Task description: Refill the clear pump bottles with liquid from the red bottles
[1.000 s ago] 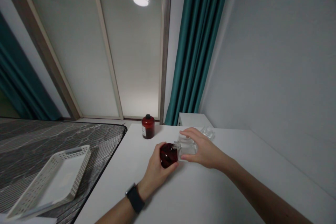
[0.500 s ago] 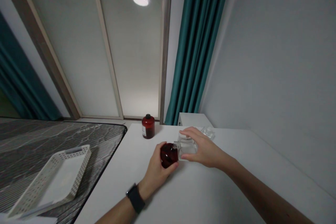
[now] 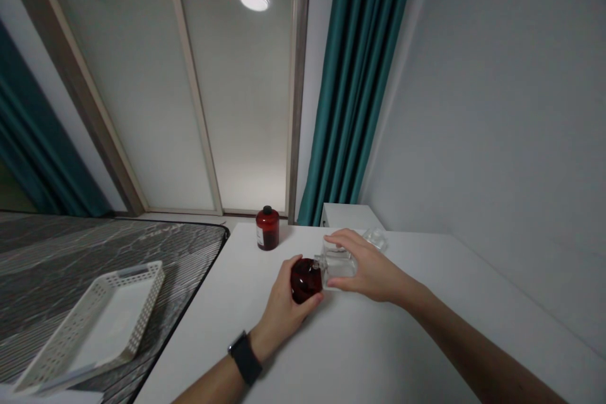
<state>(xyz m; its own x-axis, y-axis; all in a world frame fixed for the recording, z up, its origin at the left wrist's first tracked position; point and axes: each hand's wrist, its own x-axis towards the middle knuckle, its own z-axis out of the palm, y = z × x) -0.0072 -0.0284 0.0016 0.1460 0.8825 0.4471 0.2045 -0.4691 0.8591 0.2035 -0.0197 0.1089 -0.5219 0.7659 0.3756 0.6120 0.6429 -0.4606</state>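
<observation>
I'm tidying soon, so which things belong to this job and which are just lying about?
Part of the job:
dark red container, in the left hand
clear container, in the right hand

Apparently lying about:
capped red bottle
white basket
clear object behind, too indistinct to name

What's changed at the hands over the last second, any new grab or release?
Very little: the left hand and the dark red bottle it holds have edged slightly right. Nothing was newly grasped or let go. The right hand keeps hold of the clear bottle; the capped red bottle and white basket stayed put.
</observation>
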